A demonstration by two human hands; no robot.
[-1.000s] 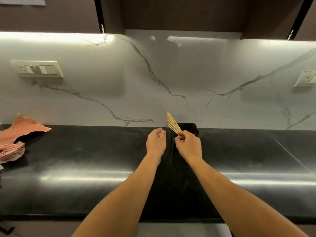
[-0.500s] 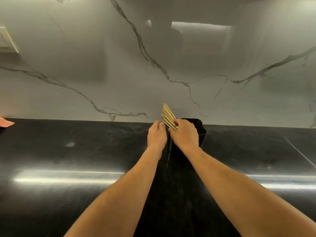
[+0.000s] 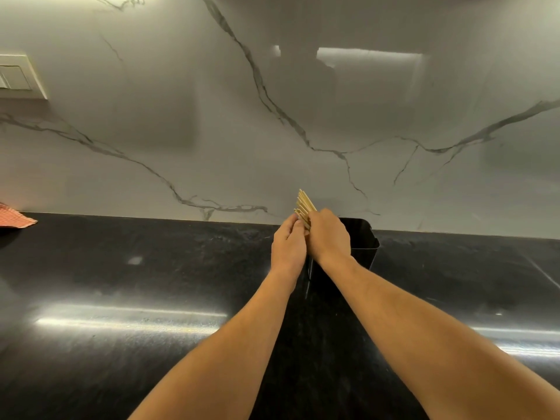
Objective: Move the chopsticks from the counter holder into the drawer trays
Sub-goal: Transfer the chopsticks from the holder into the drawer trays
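Closing on the bundle from both sides, the person now has 2 hands on the chopsticks (image 3: 304,207): the right hand (image 3: 328,236) is wrapped around the sticks from the right, and the left hand (image 3: 288,242), which 1 second ago hung apart from them with its fingers loosely curled, has come in until its fingertips press against the left side of the fan. The pale wooden sticks splay up and to the left above both hands, their lower ends hidden behind the fingers, so whether they have left the black holder (image 3: 362,237) cannot be told; the holder stands on the dark counter (image 3: 151,268) against the marble backsplash (image 3: 181,131), directly behind the right hand. The view has also drawn nearer to the wall, and only a corner of the orange cloth (image 3: 13,218) shows at the far left edge. For the task, this shift reads as gathering: the loose fan is being squared into 1 tight bundle, probably so it can be lifted out in a single trip. No drawer or tray is in sight, so the transfer itself has not begun. A slack squeeze risks dropping stray sticks onto the counter.
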